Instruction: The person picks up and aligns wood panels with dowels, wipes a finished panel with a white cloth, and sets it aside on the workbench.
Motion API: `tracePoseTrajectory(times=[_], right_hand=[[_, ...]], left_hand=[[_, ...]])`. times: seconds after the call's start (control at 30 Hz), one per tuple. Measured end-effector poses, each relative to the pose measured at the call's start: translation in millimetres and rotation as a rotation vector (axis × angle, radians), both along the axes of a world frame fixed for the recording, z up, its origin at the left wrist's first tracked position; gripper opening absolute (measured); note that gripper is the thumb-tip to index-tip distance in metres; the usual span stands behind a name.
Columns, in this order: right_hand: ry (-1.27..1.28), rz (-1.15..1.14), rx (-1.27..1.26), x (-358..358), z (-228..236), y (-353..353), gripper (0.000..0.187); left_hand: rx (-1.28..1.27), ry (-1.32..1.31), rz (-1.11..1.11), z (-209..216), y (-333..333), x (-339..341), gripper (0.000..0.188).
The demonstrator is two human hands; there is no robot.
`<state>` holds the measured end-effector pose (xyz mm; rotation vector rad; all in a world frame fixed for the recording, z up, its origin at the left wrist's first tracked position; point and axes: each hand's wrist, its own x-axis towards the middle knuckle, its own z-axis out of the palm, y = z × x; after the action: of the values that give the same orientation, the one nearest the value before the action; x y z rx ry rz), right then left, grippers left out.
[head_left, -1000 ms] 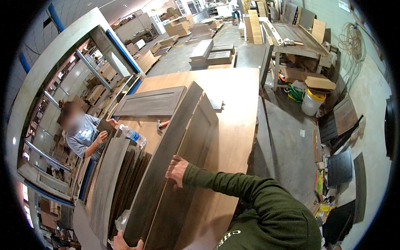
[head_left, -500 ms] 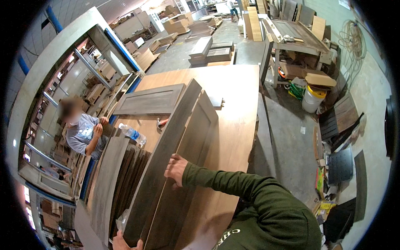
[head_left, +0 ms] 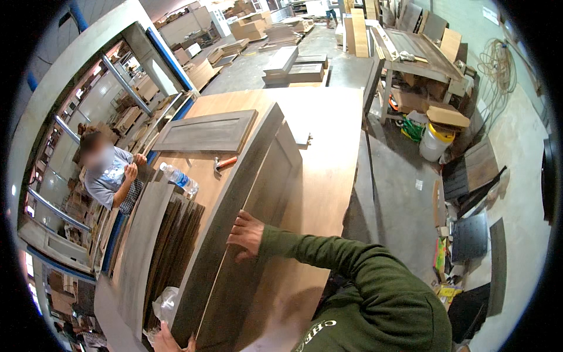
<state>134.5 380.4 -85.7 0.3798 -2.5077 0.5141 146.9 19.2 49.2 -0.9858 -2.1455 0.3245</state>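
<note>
A long grey-brown wooden board [head_left: 226,217] runs away from me over the worktable, with a framed panel [head_left: 267,188] of the same colour along its right side. A thin light line shows between them. My right hand [head_left: 246,236] rests on the seam midway along, its fingers spread over the board's surface and its thumb apart. At the near end, my left hand [head_left: 168,340] grips the board's edge; the lower frame edge cuts part of it off. Crumpled clear plastic [head_left: 166,304] lies beside that hand.
Left of the board stand a stack of dark panels [head_left: 174,232], a water bottle [head_left: 179,179] and a hammer [head_left: 224,163]. Another framed panel [head_left: 205,132] lies at the table's far side. A person [head_left: 108,170] faces the table at left. A white bucket [head_left: 435,144] stands on the floor at right.
My right hand's fingers have gone from curled to spread on the board. The board sits slightly farther right of the hammer, whose handle now shows fully. More of the clear plastic is visible.
</note>
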Motion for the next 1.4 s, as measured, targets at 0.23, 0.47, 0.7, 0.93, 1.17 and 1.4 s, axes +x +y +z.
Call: tracePoseTrajectory(times=[0.23, 0.47, 0.7, 0.93, 1.17, 1.4], right_hand=[[0.28, -0.239, -0.193, 38.3, -33.8, 52.2, 0.062], [0.3, -0.448, -0.239, 33.1, -21.3, 126.4, 0.063], [0.173, -0.381, -0.104, 4.0, -61.0, 156.1, 0.056], [0.705, -0.756, -0.685, -29.2, -8.2, 260.5, 0.061], [0.123, -0.328, -1.299, -117.1, -4.9, 360.1, 0.072], [0.242, -0.179, -1.437, -107.0, 13.0, 327.1, 0.069]], left_hand=[[0.097, 0.062, -0.104, 8.5, 16.7, 12.1, 0.06], [0.107, 0.0, -0.081, 13.2, 24.8, 27.8, 0.059], [0.107, -0.006, -0.033, 10.3, 22.0, 27.8, 0.061], [0.111, -0.013, -0.02, 20.6, 26.6, 30.8, 0.059], [0.106, -0.011, 0.051, 23.6, 33.4, 40.3, 0.054], [0.044, -0.009, 0.051, 12.9, 29.0, 20.8, 0.054]])
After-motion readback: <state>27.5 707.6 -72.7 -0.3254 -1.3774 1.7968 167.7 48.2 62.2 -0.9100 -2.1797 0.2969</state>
